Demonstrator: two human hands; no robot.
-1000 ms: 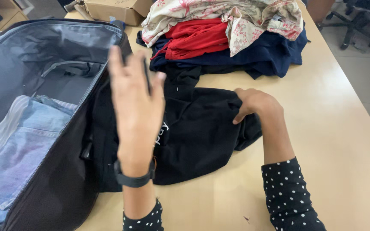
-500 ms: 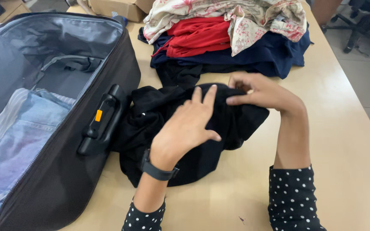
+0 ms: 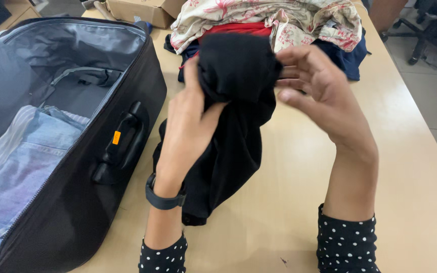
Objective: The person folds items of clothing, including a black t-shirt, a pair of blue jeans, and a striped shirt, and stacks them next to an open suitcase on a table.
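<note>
While both hands lift the crumpled black cloth garment (image 3: 236, 101) clear of the counter (image 3: 405, 151), left hand (image 3: 190, 126) and right hand (image 3: 319, 86) pinch its bunched top so the rest hangs free, the open black suitcase (image 3: 77, 202) left of the left hand.

We get bright, even light here, daylight or soft overhead, we can't tell which. The desk (image 3: 299, 202) shows only faint, soft-edged shadows under the arms and a mild sheen, no hard glare. The black garment (image 3: 233, 121) swallows nearly all fold detail (just a dark blob really). Focus looks decent, with slight motion softness on the right hand (image 3: 324, 96). Straight edges bend a bit toward the corners.
</note>
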